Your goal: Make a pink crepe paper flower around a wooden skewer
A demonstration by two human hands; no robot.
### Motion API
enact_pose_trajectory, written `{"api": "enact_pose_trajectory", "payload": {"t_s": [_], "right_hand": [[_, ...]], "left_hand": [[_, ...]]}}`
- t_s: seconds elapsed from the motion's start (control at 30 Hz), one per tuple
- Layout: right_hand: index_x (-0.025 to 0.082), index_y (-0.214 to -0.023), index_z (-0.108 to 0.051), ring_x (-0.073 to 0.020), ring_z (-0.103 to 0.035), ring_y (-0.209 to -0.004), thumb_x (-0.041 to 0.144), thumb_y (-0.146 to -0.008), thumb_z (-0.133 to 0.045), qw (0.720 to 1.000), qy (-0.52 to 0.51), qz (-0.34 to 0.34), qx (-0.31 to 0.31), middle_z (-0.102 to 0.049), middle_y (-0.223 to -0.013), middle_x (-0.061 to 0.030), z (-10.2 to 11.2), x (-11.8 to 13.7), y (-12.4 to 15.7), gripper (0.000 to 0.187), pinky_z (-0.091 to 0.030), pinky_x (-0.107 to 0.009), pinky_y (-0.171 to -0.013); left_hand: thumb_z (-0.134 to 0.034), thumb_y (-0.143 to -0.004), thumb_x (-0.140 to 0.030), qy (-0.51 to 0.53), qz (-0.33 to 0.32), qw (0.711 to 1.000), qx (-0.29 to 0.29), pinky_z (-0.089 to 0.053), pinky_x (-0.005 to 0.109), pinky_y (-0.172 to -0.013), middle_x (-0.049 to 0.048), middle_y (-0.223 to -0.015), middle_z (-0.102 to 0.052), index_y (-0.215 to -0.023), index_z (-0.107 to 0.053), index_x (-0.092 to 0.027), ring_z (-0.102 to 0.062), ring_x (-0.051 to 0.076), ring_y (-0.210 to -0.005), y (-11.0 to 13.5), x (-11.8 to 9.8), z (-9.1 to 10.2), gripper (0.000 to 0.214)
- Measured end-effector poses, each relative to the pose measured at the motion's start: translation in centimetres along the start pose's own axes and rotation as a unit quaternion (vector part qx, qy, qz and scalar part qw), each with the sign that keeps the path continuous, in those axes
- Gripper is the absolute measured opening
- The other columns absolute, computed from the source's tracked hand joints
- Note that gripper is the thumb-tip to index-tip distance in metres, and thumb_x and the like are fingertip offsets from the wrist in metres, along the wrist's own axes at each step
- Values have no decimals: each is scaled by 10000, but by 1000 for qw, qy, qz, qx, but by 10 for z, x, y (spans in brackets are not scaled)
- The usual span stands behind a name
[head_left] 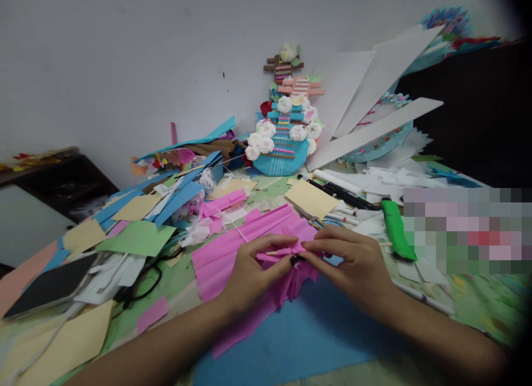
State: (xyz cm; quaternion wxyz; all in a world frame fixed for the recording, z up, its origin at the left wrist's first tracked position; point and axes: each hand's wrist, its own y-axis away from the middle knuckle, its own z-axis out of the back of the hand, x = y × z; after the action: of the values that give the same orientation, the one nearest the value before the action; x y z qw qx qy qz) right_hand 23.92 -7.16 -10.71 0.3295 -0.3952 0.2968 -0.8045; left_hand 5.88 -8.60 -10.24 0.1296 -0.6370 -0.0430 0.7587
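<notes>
My left hand (260,267) is closed, its thumb and fingers pinching pink crepe paper (241,250) around a thin pale stick (272,253). My right hand (351,261) meets it fingertip to fingertip and pinches the same gathered paper, which puckers and hangs in folds below the fingers. The rest of the pink sheet spreads leftward and lies over a blue sheet (307,336) on the table. What lies between the right fingertips is partly hidden. Just beyond the hands sits a cream paper card (311,197), with scissors (310,217) partly under it.
A blue paper guitar with white paper flowers (282,147) leans against the wall. Black pens (349,194) and a green cutter-like tool (397,228) lie to the right. On the left are a dark tablet-like device (52,286), green paper (137,238) and several loose paper pieces.
</notes>
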Motion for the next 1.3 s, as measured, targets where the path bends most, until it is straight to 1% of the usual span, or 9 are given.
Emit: {"api": "enact_pose_trajectory", "payload": {"t_s": [0.2, 0.4, 0.57, 0.7, 0.77, 0.83, 0.9, 1.0, 1.3], "right_hand": [[135, -832, -710, -128, -595, -656, 199, -813, -639, 1000, 3, 7, 18, -642, -742, -57, -2, -2, 2, 98, -466, -245, -599], [126, -1012, -623, -142, -603, -654, 265, -851, -546, 990, 31, -60, 122, -645, -786, -58, 4, 0, -4, 227, -450, -262, -597], [157, -713, -532, -116, -511, -568, 302, -853, -519, 979, 12, -119, 163, -566, -628, -1, 8, 0, -8, 201, -369, -237, -533], [162, -652, -492, -82, -411, -508, 292, -848, -512, 975, -65, -150, 153, -473, -557, 32, 8, -1, -9, 235, -315, -208, -481], [160, -650, -492, -75, -379, -497, 302, -843, -511, 966, -113, -169, 159, -440, -548, 39, 8, -1, -10, 241, -298, -200, -460], [157, -644, -499, -72, -361, -491, 311, -835, -516, 957, -147, -183, 170, -421, -543, 43, 7, 0, -11, 246, -287, -197, -448], [157, -634, -503, -72, -354, -487, 311, -829, -518, 950, -168, -190, 180, -416, -539, 43, 7, 2, -12, 250, -283, -195, -440], [157, -629, -498, -71, -351, -477, 318, -831, -511, 944, -188, -196, 186, -417, -537, 43, 6, 2, -11, 259, -282, -190, -424], [149, -647, -545, -76, -434, -500, 282, -817, -560, 966, -140, -144, 162, -504, -556, 21, 7, 2, -8, 217, -347, -186, -454]], "left_hand": [[-659, -727, -122, 35, 1, 999, -19, -480, 196, -682, 21, -871, -694, -963, -697, -182, -631, 126, -782, 2, 0, -3, 246], [-652, -758, -163, 39, 14, 999, -23, -433, 191, -644, 0, -819, -600, -1034, -670, -208, -560, 99, -718, 6, 3, -5, 280], [-670, -758, -217, 21, -33, 999, 20, -409, 218, -665, -7, -794, -551, -1181, -594, -238, -516, 111, -713, 5, 6, 2, 429], [-578, -806, -459, 174, -60, 982, 52, -437, 293, -732, 30, -828, -613, -1353, -416, -228, -560, 171, -770, -2, 6, 10, 616], [-483, -852, -497, 229, -17, 973, 31, -444, 302, -713, 45, -811, -628, -1281, -501, -192, -573, 169, -725, -6, 5, 11, 526], [-511, -857, -431, 251, 57, 966, 27, -447, 292, -699, 60, -801, -637, -1106, -627, -146, -585, 163, -704, -9, 6, 11, 396], [-615, -800, -341, 277, 127, 951, 59, -448, 284, -703, 74, -812, -654, -982, -678, -125, -605, 168, -722, -11, 8, 10, 289], [-731, -687, -237, 317, 182, 922, 127, -451, 270, -697, 66, -850, -672, -980, -689, -144, -622, 165, -727, -11, 11, 9, 311], [-757, -698, -262, 304, 90, 933, 168, -428, 213, -635, 19, -745, -602, -722, -623, -123, -552, 102, -648, -17, 20, 11, 194]]}}
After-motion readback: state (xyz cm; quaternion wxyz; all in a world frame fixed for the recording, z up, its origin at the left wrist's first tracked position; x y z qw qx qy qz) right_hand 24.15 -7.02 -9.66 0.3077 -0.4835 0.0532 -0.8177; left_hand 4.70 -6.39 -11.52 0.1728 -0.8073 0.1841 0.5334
